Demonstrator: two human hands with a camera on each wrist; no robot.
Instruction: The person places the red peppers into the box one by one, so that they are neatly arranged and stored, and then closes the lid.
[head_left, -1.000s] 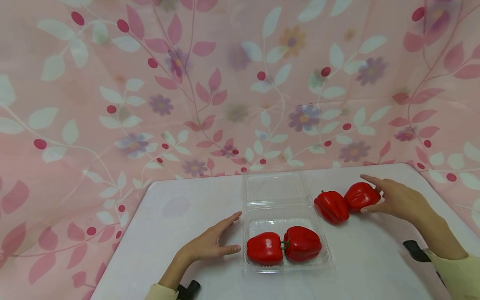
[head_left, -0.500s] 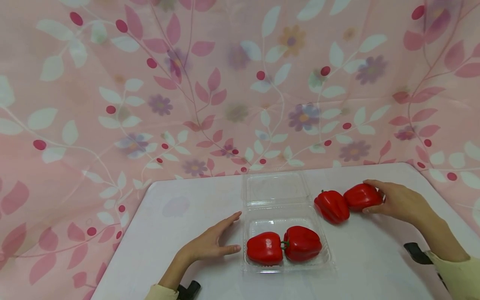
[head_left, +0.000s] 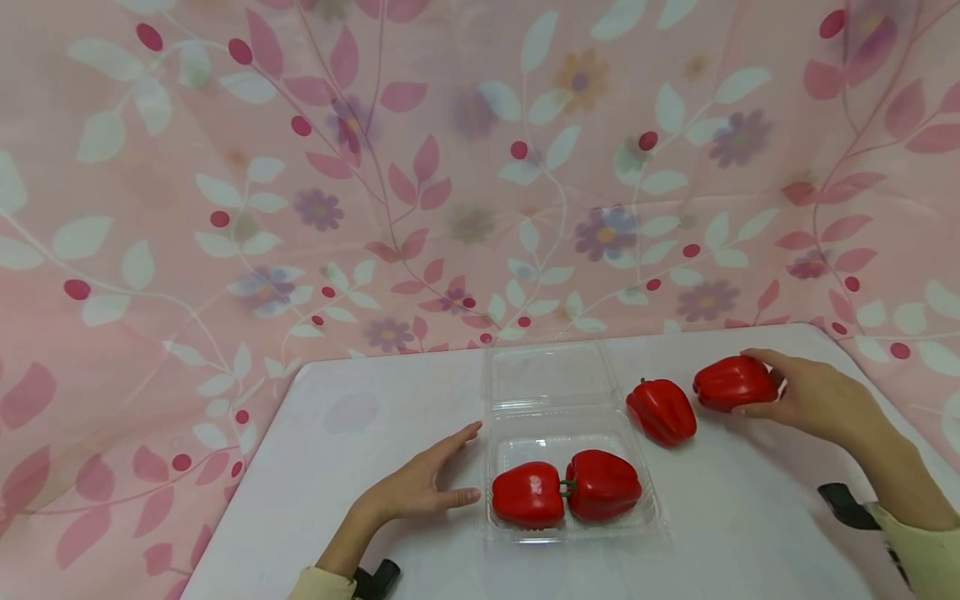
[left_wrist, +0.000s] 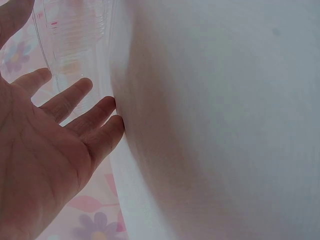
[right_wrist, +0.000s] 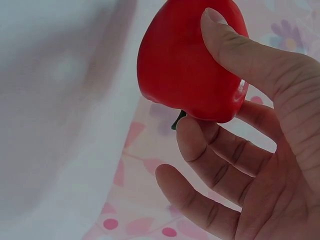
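My right hand (head_left: 817, 398) grips a glossy red bell pepper (head_left: 735, 383) at the right of the table. In the right wrist view the thumb lies along the pepper (right_wrist: 187, 62), and its green stem points toward the fingers. Another red bell pepper (head_left: 662, 412) lies just left of it, beside the clear plastic clamshell box (head_left: 517, 425). Inside the box's near half, two red bell peppers (head_left: 528, 493) lie with their stems facing each other. At the box's left side my left hand (head_left: 420, 483) rests with spread fingers, holding nothing; the left wrist view shows its palm (left_wrist: 45, 145).
The box's lid (head_left: 551, 375) lies folded back toward the far edge of the white table (head_left: 405, 400). Behind the table hangs a pink floral curtain (head_left: 450, 183). Black wrist straps with cameras (head_left: 847, 506) sit at both sleeves.
My right hand has closed round the far right pepper and moved it slightly up and right, away from the neighbouring pepper. The left hand stays in place.
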